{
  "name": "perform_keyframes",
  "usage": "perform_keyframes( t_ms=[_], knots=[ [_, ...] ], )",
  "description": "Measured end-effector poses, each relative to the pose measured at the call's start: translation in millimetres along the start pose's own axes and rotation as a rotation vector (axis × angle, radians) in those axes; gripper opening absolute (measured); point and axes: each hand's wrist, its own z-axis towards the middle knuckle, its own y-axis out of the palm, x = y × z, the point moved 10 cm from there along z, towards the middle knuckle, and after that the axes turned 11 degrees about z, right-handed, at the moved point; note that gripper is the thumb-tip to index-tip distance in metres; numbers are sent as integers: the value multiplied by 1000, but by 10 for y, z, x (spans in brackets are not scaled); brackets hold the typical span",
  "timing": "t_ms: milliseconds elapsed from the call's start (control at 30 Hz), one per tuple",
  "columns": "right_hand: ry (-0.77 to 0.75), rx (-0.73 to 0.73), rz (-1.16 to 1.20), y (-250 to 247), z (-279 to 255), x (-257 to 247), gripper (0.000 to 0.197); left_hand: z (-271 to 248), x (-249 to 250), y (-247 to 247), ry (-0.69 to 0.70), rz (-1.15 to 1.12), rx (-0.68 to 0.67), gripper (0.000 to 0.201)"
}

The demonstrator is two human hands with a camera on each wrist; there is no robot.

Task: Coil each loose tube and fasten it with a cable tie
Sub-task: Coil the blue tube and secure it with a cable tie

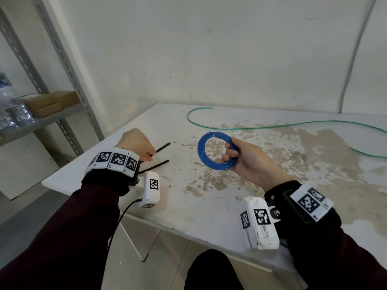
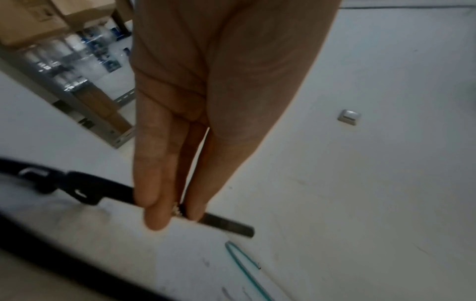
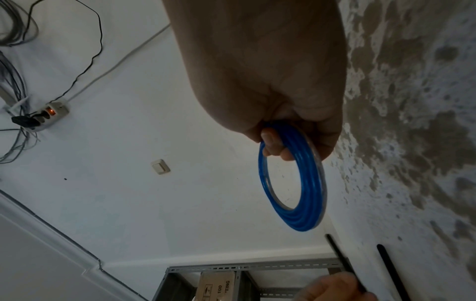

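Observation:
A blue tube wound into a coil (image 1: pixel 201 151) hangs above the white table (image 1: pixel 188 206), gripped at its right side by my right hand (image 1: pixel 230 151). The right wrist view shows the fingers (image 3: pixel 269 140) curled through the coil (image 3: pixel 313 183). My left hand (image 1: pixel 147 156) pinches a black cable tie (image 1: pixel 162 146) near the table's left edge. In the left wrist view its fingertips (image 2: pixel 154 213) sit on the tie (image 2: pixel 226 224). A second black tie (image 1: pixel 155 166) lies beside it. A loose green tube (image 1: pixel 272 127) trails across the back of the table.
The table top carries brown stains (image 1: pixel 314 155) on its right half. A grey metal shelf (image 1: pixel 52 116) with cardboard boxes (image 1: pixel 48 103) and wrapped bottles (image 1: pixel 12 109) stands to the left. A wall rises behind the table. A power strip (image 3: pixel 51 114) with cables shows in the right wrist view.

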Motion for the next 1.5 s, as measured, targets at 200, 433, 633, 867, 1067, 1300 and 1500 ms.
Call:
perform_keyframes(
  t_ms=[200, 433, 633, 867, 1067, 1300, 1500],
  knots=[
    [-27, -5, 89, -76, -95, -197, 37, -199, 686, -428, 203, -414, 132, 15],
    [-144, -73, -18, -461, -450, -940, 37, -511, 1932, 74, 468, -815, -47, 3],
    [-212, -48, -154, -1047, -672, -1526, 36, -683, 2715, 1016, 428, -1046, -299, 13],
    [-182, -24, -226, -1584, -649, -1565, 37, -659, 3078, 1647, 335, -1117, -409, 42],
    [-132, -46, -387, -1591, -597, -1389, 36, -656, 3092, 1767, 368, -1042, -423, 38],
    [-137, -66, -576, -1530, -629, -1352, 35, -797, 3124, 1742, 438, -981, -426, 10],
    [-169, -30, -770, -1560, -639, -1331, 37, -969, 3252, 1795, 534, -819, -497, 10]
  ],
)
